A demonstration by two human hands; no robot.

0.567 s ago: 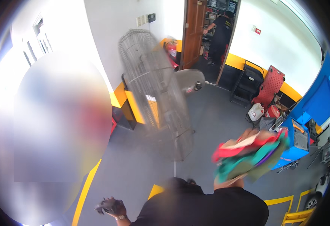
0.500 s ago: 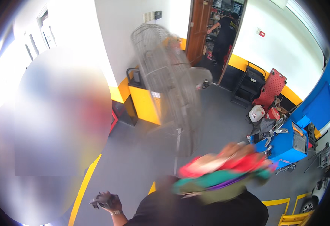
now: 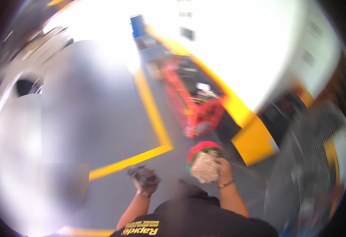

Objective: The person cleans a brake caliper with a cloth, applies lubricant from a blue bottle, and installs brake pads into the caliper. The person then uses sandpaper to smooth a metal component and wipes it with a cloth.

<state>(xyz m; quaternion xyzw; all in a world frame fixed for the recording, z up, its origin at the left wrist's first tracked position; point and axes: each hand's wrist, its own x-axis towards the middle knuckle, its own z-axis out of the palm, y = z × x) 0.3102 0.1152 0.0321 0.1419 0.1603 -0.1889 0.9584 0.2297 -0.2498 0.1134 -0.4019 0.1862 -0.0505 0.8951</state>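
Note:
My right hand (image 3: pixel 224 172) is closed round a bundle of folded cloths (image 3: pixel 205 166), held out in front of my body. Beige cloth faces up, with red and green cloth showing along the far side. To the left, my left hand (image 3: pixel 144 187) is closed on a crumpled dark grey thing (image 3: pixel 142 174). Blur keeps me from telling what kind of thing it is. It covers most of the fingers. The two hands are well apart, both above the grey floor (image 3: pixel 169 168).
A red wheeled tool cart (image 3: pixel 177 91) loaded with items stands ahead along the wall. Right of it is a yellow panel (image 3: pixel 255 143), then a large standing fan (image 3: pixel 305 162), smeared by motion. Yellow lines (image 3: pixel 148 106) mark the floor. A vehicle (image 3: pixel 38 59) shows at far left.
My view has swung left: the fan slid to the right edge, the doorway left view and the red cart came in. The cloth bundle is now lower and closer to my left hand.

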